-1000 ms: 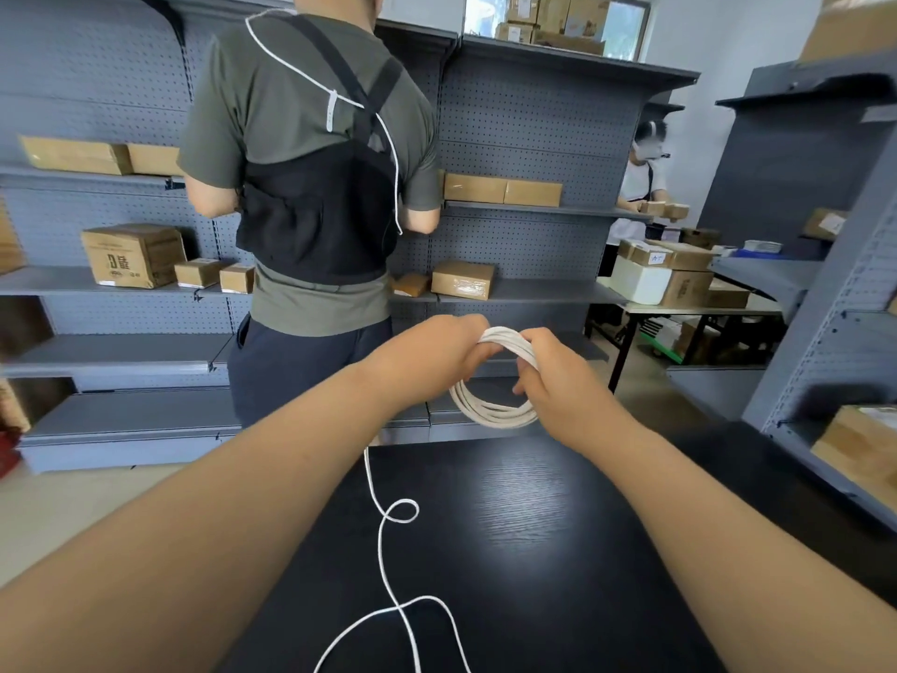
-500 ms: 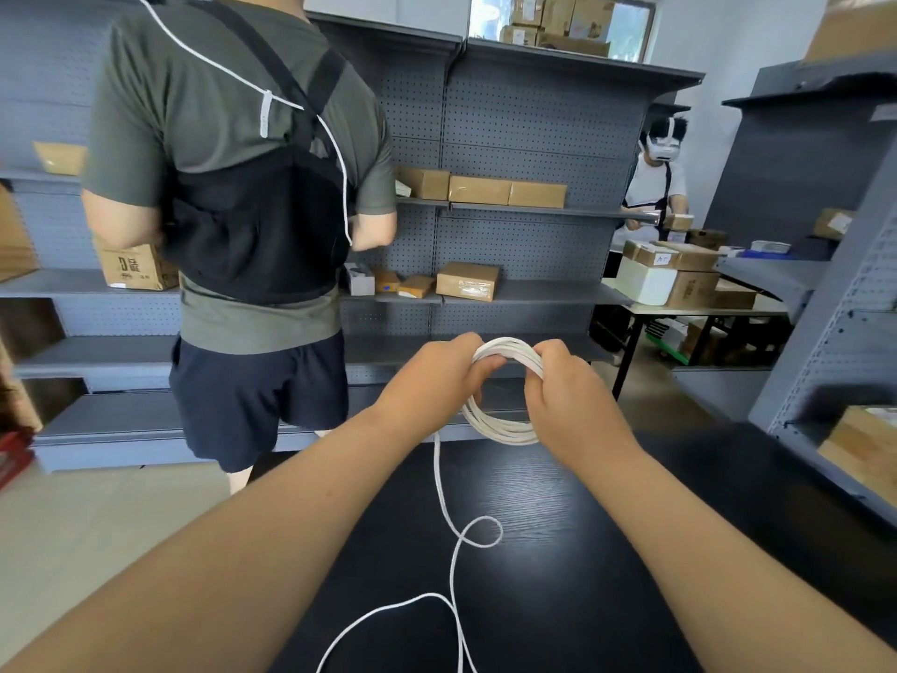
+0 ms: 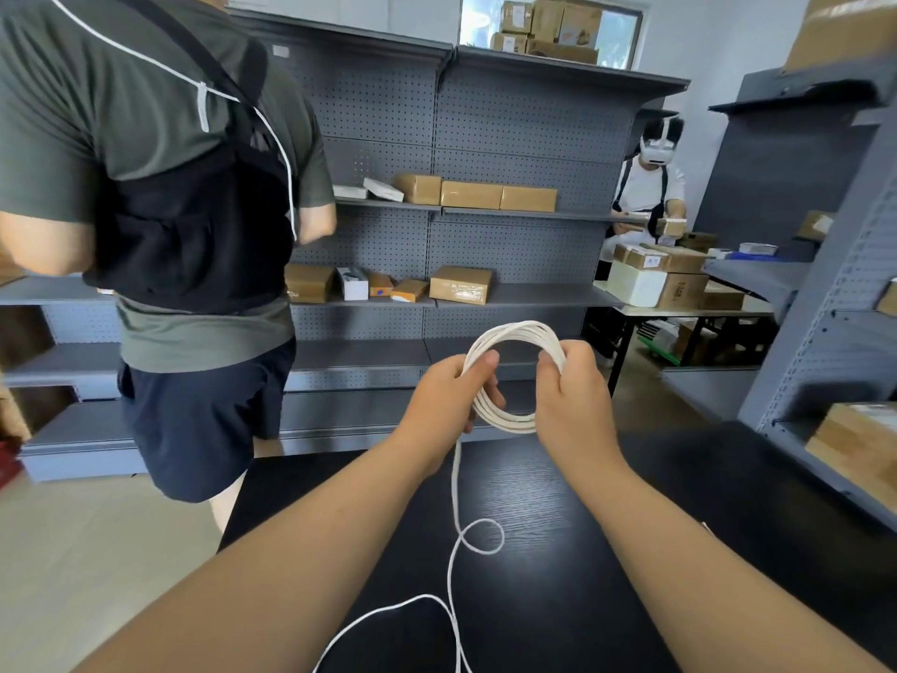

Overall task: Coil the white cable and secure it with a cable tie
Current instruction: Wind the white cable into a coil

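Above the table (image 3: 631, 551), left hand (image 3: 446, 395) and right hand (image 3: 573, 400) partly cover the cable (image 3: 514, 330).

The thin white cable (image 3: 505, 415) is wound into a round, upright multi-loop coil — its loose tail hangs to the black tabletop (image 3: 606, 551), curling there.

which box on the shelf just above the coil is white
The small upright box, second visible from the left; the others on that shelf are brown cardboard.

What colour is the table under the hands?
The table is black with fine grain, in the head view.
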Tool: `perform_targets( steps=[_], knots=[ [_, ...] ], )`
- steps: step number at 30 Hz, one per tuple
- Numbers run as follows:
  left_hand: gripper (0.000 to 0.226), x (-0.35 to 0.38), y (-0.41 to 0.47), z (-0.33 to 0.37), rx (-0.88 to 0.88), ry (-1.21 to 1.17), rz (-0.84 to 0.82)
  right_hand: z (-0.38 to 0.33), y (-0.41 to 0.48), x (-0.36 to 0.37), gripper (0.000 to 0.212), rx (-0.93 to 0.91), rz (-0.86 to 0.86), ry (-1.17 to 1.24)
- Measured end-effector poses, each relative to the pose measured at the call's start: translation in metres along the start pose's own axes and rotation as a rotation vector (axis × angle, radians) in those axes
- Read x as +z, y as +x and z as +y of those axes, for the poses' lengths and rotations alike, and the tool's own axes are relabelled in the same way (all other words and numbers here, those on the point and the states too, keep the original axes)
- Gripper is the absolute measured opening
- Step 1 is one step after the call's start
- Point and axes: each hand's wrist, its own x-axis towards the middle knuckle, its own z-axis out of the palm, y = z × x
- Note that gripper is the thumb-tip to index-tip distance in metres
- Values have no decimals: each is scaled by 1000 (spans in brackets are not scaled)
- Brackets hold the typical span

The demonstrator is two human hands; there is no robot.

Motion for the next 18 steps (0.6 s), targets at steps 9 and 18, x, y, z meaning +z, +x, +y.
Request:
perform_targets(
  steps=[9, 18],
  knots=[
    [27, -2, -1, 15, 91, 179, -19, 6, -2, -4, 18, 27, -83, -31],
    [53, -27, 4, 19, 60, 145, -171, 8, -3, -8, 17, -121, -179, -83]
  ],
)
